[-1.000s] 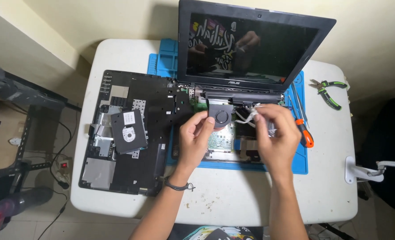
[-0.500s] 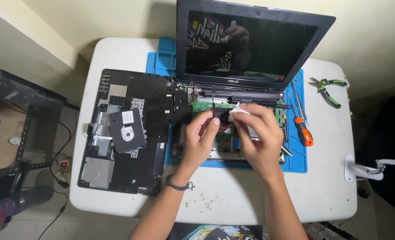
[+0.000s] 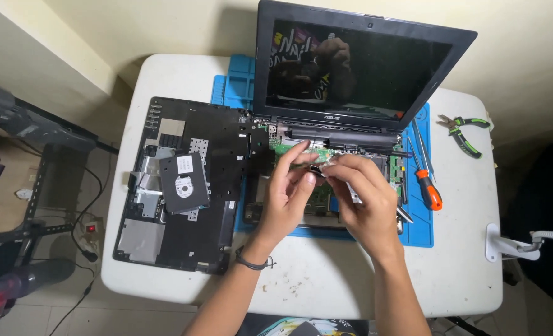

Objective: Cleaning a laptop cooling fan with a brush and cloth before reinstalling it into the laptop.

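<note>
My left hand and my right hand meet above the opened base of a black laptop, whose green circuit board shows. The left fingertips pinch a small black part. The right fingers touch that same part and hold a white piece of material. The laptop's dark screen stands upright behind the hands. Much of the board under the hands is hidden.
The laptop rests on a blue mat on a white table. A removed black cover with a flat drive on it lies to the left. An orange-handled screwdriver and green-handled pliers lie to the right.
My right hand has moved left to meet the left hand. The round fan seen a second ago is now covered by the hands, which hold the small black part between them.
</note>
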